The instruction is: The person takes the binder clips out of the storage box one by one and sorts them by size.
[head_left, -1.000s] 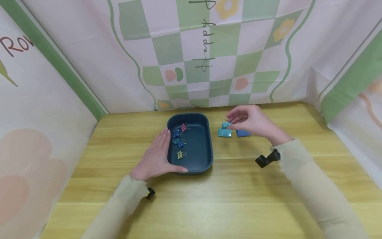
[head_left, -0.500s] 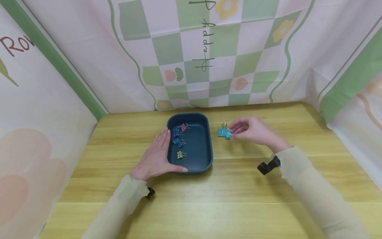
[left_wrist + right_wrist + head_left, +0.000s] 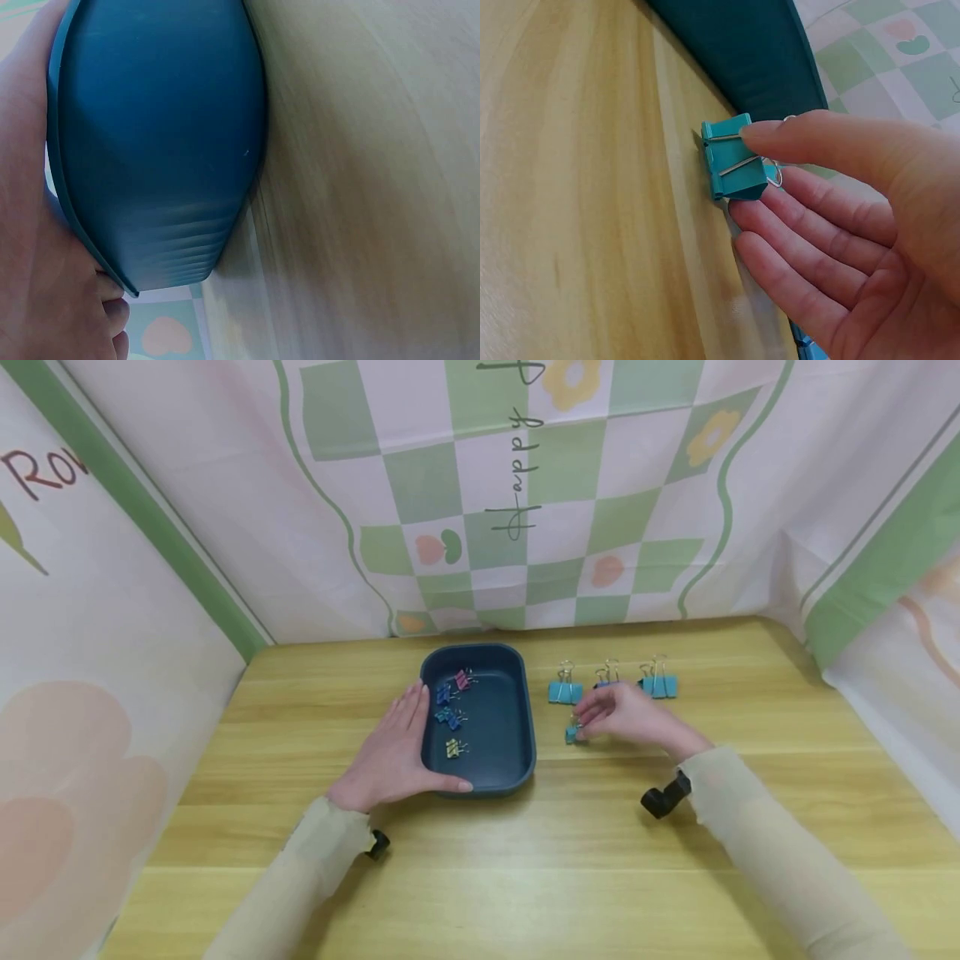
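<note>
In the head view a dark blue tray [image 3: 529, 718] sits on the table. My left hand [image 3: 393, 756] lies along its left side, fingers straight over the rim and thumb on the near edge. Small binder clips lie inside the tray: a pink one [image 3: 462, 679], a yellow one [image 3: 453, 748] and several blue or teal ones. To the right of the tray, my right hand [image 3: 630, 718] pinches a small teal binder clip [image 3: 572, 734] between thumb and fingers. The right wrist view shows this teal clip [image 3: 731, 157] close up, its wire handles towards the palm.
Behind my right hand stand larger binder clips: a turquoise one [image 3: 565, 692], a blue one [image 3: 603, 683] partly covered by the hand, and another turquoise one [image 3: 659, 686]. A patterned cloth [image 3: 491, 552] hangs at the wooden table's back edge.
My right hand has brought the small teal clip towards me, from above the large turquoise clip to in front of it. The larger clips at the right have come into view. My left hand stays still.
</note>
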Available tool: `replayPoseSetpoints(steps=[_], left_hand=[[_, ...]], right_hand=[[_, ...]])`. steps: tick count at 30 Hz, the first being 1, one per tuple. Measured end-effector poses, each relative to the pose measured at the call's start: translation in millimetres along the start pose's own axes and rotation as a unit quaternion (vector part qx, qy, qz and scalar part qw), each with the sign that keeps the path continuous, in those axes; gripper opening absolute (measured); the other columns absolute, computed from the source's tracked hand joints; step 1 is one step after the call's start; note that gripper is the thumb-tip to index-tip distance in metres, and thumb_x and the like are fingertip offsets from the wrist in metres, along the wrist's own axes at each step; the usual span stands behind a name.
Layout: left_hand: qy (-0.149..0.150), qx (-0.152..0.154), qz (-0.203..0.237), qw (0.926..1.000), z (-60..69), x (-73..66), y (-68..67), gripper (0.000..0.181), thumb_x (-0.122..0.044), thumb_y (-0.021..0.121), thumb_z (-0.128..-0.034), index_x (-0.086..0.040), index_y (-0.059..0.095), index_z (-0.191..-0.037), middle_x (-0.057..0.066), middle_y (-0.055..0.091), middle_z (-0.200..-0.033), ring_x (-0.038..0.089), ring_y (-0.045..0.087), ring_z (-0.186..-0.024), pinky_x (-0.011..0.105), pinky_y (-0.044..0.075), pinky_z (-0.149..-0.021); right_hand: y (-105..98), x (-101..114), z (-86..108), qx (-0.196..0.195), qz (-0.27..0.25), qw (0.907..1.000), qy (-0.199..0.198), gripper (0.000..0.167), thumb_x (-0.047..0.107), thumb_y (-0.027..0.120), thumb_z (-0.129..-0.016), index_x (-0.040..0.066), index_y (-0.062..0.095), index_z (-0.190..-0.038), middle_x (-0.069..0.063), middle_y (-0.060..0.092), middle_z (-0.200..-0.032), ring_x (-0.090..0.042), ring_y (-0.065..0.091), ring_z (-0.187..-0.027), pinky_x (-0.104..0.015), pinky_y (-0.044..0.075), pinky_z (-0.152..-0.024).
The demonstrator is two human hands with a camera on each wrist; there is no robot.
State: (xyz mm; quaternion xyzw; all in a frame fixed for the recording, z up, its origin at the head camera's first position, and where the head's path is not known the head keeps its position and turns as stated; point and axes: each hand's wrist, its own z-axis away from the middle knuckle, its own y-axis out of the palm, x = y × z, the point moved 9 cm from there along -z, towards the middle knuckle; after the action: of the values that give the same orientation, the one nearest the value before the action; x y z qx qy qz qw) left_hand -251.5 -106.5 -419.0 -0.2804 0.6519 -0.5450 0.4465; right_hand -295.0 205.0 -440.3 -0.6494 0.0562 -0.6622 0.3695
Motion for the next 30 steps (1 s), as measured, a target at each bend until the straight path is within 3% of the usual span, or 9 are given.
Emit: replayPoseSetpoints(steps=[8,18,24,30], left_hand=[[0.001,-0.001,-0.005,1.0000,-0.3,0.0,0.3,0.152,-0.102,0.049,-0.0597,0.000,0.003,-0.162,0.015,-0.005,-0.169,0.023,-0.005,-0.154,0.038,0.005,-0.123],[0.002,-0.005,0.000,1.0000,-0.5,-0.6,0.3,0.152,-0.102,0.049,-0.0595,0.000,0.004,-0.162,0.015,-0.004,-0.169,0.025,-0.002,-0.155,0.039,0.006,-0.123],[0.002,-0.003,0.001,1.0000,-0.3,-0.2,0.6,0.152,-0.102,0.050,-0.0595,0.000,0.003,-0.162,0.015,-0.005,-0.169,0.025,-0.003,-0.155,0.038,0.005,-0.123],[0.001,-0.001,0.001,1.0000,0.1,-0.5,0.5,0.152,-0.102,0.050,-0.0599,0.000,0.003,-0.162,0.014,-0.005,-0.169,0.023,-0.005,-0.154,0.038,0.005,-0.123]], right_hand=[[3.1,-0.7,-1.1,-0.014,0.007,0.9997,-0.017,0.034,0.015,0.085,-0.084,-0.001,0.072,-0.111,-0.009,0.074,-0.102,-0.024,0.071,-0.093,-0.032,0.059,-0.080],[2.5,1.1,0.4,-0.025,0.020,0.9995,-0.006,0.034,0.018,0.084,-0.086,0.002,0.072,-0.113,-0.005,0.074,-0.101,-0.021,0.070,-0.091,-0.035,0.058,-0.081],[-17.9,27.3,3.8,-0.053,0.032,0.9979,-0.022,0.045,0.021,0.083,-0.088,-0.002,0.068,-0.124,-0.011,0.073,-0.109,-0.025,0.069,-0.097,-0.043,0.057,-0.087],[-35.7,64.2,4.1,-0.082,0.026,0.9950,-0.051,0.049,0.029,0.082,-0.089,0.000,0.068,-0.127,-0.016,0.072,-0.115,-0.026,0.070,-0.100,-0.034,0.058,-0.082]])
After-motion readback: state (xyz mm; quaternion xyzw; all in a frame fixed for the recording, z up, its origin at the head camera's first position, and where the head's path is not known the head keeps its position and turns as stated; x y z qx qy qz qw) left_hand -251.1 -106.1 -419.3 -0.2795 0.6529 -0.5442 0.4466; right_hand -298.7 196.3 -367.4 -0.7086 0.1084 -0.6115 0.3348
